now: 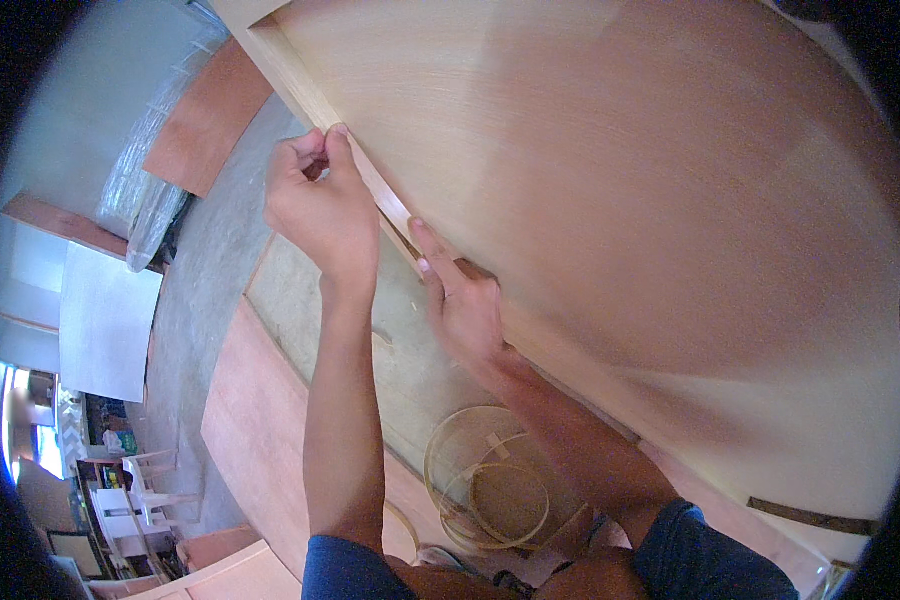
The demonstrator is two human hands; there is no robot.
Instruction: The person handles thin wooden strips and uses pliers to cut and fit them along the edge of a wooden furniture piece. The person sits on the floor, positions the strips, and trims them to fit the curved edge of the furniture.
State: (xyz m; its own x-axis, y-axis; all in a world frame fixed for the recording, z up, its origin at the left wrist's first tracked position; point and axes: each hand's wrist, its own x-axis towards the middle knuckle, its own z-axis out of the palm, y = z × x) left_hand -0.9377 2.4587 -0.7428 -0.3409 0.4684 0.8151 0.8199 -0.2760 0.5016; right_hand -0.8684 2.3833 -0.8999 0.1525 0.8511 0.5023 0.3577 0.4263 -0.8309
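A large wooden panel (610,180) with pale wood grain fills the right side, its narrow edge running diagonally from the upper left. Along that edge, between my two hands, lies a thin pale edging strip (382,190). My left hand (325,195) is closed at the upper stretch of the edge, thumb and forefinger pinched at the strip. Lower down, my right hand (463,305) closes over the strip and edge, thumb on top and fingers at the side. Parts of its fingers are hidden.
Coils of thin strip (485,480) lie on the floor below my right forearm. A pinkish board (260,400) lies left of my left forearm. Farther left are a reddish-brown board (210,120), plastic-wrapped material (135,185), a white sheet (110,320) and a white plastic chair (155,490).
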